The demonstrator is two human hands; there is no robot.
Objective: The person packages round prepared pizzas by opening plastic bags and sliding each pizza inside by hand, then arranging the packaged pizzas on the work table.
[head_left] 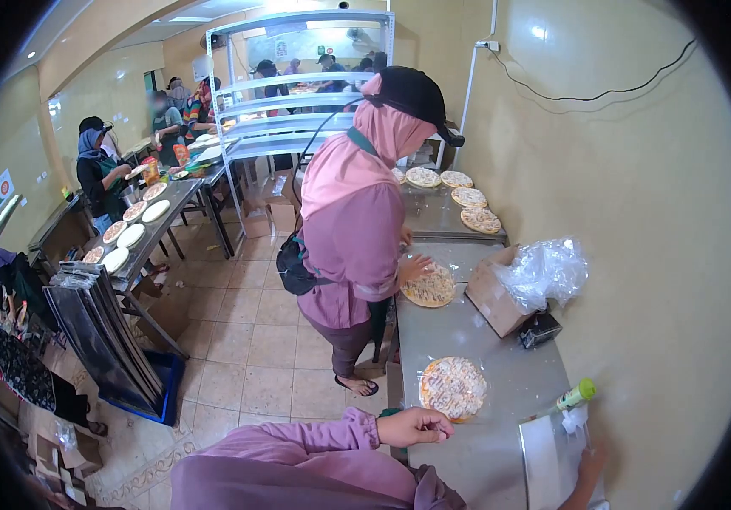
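Note:
My left hand (415, 427), at the end of a purple sleeve, hangs over the near part of the metal table. Its fingers are curled together, and I cannot make out anything in them. Just beyond it lies a round topped pizza (453, 388) on clear plastic film. Low on the right, my right hand (590, 467) is beside a flat, pale rectangular thing (544, 463); its fingers are not clear. A crumpled white piece (575, 419) lies just above that hand, near a green-capped bottle or tube (576, 393).
A co-worker (357, 204) stands at the table with hands at another pizza (429, 286). A cardboard box (501, 293) with clear plastic bags (542, 270) sits near the wall. Stacked trays (106, 340) and a metal rack (297, 106) stand leftward. More pizzas (470, 197) lie farther back.

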